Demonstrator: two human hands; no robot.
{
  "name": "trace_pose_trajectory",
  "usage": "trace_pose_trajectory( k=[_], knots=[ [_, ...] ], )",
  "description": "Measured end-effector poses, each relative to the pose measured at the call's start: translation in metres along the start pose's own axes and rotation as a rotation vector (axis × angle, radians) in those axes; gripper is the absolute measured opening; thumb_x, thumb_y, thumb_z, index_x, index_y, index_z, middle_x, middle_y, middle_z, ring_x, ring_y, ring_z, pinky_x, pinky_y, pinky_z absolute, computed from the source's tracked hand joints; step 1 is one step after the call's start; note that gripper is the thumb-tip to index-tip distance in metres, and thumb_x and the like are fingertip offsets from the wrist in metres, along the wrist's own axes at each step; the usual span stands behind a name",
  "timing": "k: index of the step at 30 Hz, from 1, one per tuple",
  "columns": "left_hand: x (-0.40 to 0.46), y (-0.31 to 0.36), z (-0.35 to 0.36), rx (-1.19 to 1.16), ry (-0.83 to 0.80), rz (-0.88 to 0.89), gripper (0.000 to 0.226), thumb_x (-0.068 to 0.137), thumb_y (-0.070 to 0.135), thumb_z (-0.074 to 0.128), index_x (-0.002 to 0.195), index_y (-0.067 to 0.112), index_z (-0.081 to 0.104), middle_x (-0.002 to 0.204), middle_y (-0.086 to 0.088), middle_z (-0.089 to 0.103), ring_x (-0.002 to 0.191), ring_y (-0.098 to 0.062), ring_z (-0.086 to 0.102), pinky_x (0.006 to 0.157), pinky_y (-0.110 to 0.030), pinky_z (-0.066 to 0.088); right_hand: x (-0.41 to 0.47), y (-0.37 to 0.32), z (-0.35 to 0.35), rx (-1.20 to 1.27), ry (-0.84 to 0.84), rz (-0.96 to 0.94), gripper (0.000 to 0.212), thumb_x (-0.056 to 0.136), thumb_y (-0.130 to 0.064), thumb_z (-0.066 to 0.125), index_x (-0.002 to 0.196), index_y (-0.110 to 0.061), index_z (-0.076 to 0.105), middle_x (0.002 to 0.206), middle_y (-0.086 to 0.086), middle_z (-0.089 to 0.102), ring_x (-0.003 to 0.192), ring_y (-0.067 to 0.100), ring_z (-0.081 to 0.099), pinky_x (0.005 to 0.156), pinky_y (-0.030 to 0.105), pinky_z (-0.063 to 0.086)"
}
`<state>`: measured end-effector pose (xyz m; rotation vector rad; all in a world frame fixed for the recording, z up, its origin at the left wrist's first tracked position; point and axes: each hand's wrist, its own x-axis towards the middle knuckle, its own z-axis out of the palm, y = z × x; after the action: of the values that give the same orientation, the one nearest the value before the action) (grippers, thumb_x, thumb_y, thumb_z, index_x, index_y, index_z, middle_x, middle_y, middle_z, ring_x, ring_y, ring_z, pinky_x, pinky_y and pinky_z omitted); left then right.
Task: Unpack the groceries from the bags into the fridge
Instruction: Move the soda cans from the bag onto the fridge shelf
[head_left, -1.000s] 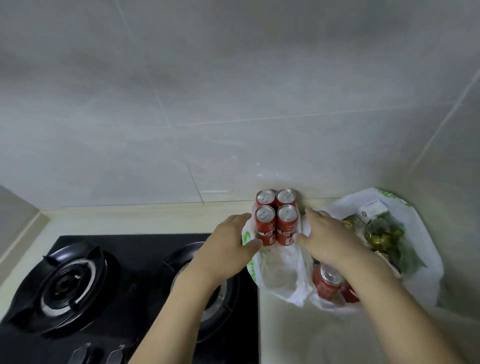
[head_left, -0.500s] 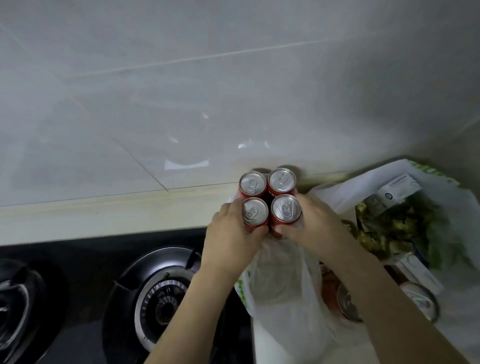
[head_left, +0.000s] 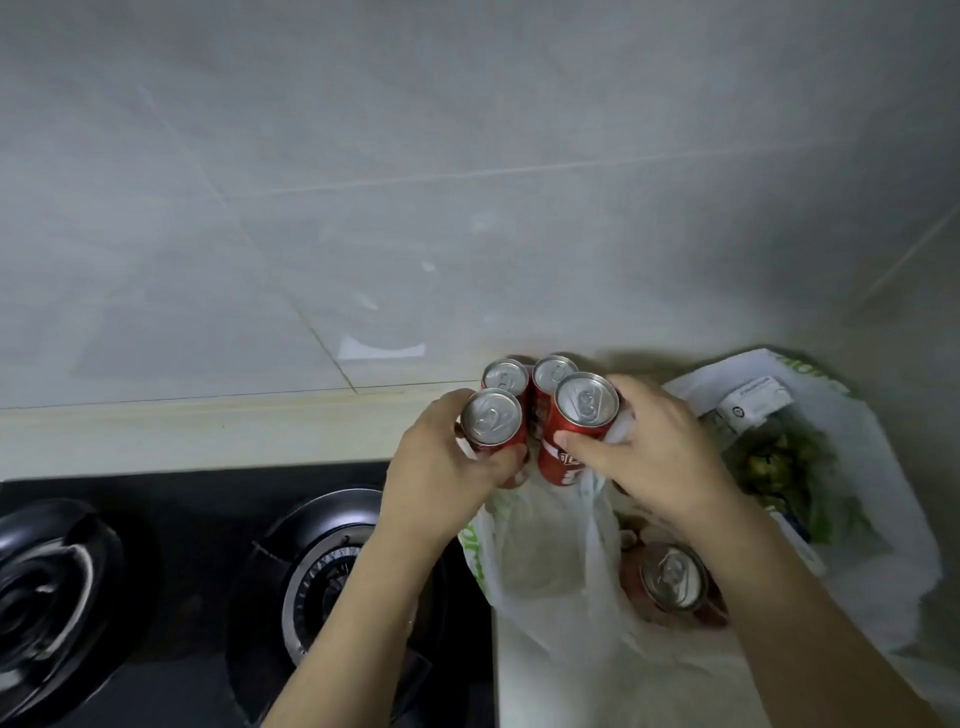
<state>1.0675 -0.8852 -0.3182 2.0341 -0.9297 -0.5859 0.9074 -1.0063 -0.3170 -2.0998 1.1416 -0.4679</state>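
Several red soda cans (head_left: 540, 410) with silver tops are held together above the counter, near the wall. My left hand (head_left: 441, 467) grips the near left can (head_left: 491, 423). My right hand (head_left: 660, 452) grips the near right can (head_left: 574, 426), its thumb across the red side. Two more cans sit pressed behind them. Below hangs a white plastic bag (head_left: 550, 571). Another red can (head_left: 672, 579) lies inside the bag under my right forearm.
A black gas hob with a burner (head_left: 332, 566) and a second burner (head_left: 36, 597) lies to the left. The bag's right side holds green vegetables (head_left: 779, 467) and a white labelled packet (head_left: 753, 397). A grey tiled wall (head_left: 467, 182) stands close behind.
Both hands have lifted the cluster of cans higher, away from the bag, and the near right can has tilted. The view has shifted to the left and closer.
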Motion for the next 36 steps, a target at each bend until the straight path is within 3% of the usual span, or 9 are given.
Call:
trace_pose_trajectory(
  k=[3,6,10,14,18,22,25,36],
  knots=[
    [-0.023,0.027,-0.026,-0.112,0.063,0.085,0.046,0.066,0.033,0.083,0.107,0.033,0.062,0.096,0.018,0.07,0.091,-0.001,0.066,0.082,-0.031,0.055,-0.019,-0.022,-0.021,0.141,0.082,-0.051,0.052,0.063,-0.054,0.079,0.108,-0.033,0.064,0.101,-0.016,0.068,0.095,0.005,0.064,0.084,0.034,0.053],
    [-0.055,0.059,-0.053,-0.281,0.133,0.173,0.041,0.069,0.021,0.084,0.102,0.029,0.062,0.092,0.014,0.071,0.087,-0.007,0.068,0.079,-0.029,0.055,-0.041,-0.05,-0.043,0.344,0.149,-0.097,0.038,0.066,-0.041,0.083,0.096,-0.036,0.061,0.099,-0.012,0.069,0.089,0.001,0.064,0.08,0.026,0.052],
    [-0.094,0.096,-0.084,-0.464,0.252,0.278,0.038,0.069,0.023,0.076,0.102,0.028,0.058,0.089,0.016,0.069,0.081,-0.002,0.066,0.07,-0.017,0.051,-0.069,-0.094,-0.067,0.75,0.2,-0.193,0.034,0.073,-0.025,0.082,0.099,-0.031,0.062,0.098,-0.006,0.072,0.091,0.009,0.069,0.077,0.028,0.052],
    [-0.13,0.119,-0.108,-0.528,0.348,0.367,0.036,0.081,0.012,0.075,0.108,0.024,0.054,0.089,0.019,0.066,0.08,0.001,0.064,0.068,-0.013,0.049,-0.096,-0.133,-0.083,0.987,0.164,-0.241,0.036,0.072,-0.033,0.078,0.105,-0.032,0.062,0.106,0.008,0.071,0.094,0.024,0.07,0.076,0.039,0.057],
    [-0.156,0.126,-0.123,-0.579,0.455,0.38,0.033,0.084,0.019,0.07,0.109,0.029,0.051,0.095,0.012,0.065,0.083,-0.001,0.065,0.07,-0.018,0.051,-0.124,-0.162,-0.084,1.043,0.173,-0.288,0.028,0.067,-0.042,0.075,0.094,-0.04,0.066,0.102,0.011,0.07,0.089,0.029,0.069,0.078,0.047,0.057],
    [-0.177,0.132,-0.134,-0.573,0.536,0.382,0.034,0.084,0.015,0.07,0.11,0.027,0.051,0.093,0.012,0.062,0.077,0.002,0.064,0.063,-0.012,0.048,-0.146,-0.177,-0.079,1.024,0.174,-0.292,0.032,0.062,-0.052,0.079,0.09,-0.039,0.07,0.095,0.009,0.072,0.086,0.032,0.07,0.082,0.053,0.057],
    [-0.191,0.134,-0.136,-0.549,0.581,0.383,0.038,0.08,0.023,0.077,0.11,0.026,0.054,0.094,0.015,0.066,0.081,0.0,0.066,0.064,-0.011,0.049,-0.157,-0.183,-0.076,1.005,0.171,-0.329,0.028,0.064,-0.051,0.078,0.088,-0.039,0.069,0.094,0.011,0.072,0.089,0.038,0.068,0.083,0.059,0.055],
    [-0.246,0.131,-0.146,-0.413,0.805,0.28,0.031,0.08,0.028,0.077,0.102,0.03,0.055,0.087,0.026,0.066,0.076,0.003,0.065,0.063,-0.009,0.048,-0.176,-0.204,-0.061,0.981,-0.028,-0.509,0.023,0.069,-0.045,0.075,0.088,-0.036,0.066,0.093,0.01,0.07,0.088,0.034,0.068,0.083,0.057,0.055]
  ],
)
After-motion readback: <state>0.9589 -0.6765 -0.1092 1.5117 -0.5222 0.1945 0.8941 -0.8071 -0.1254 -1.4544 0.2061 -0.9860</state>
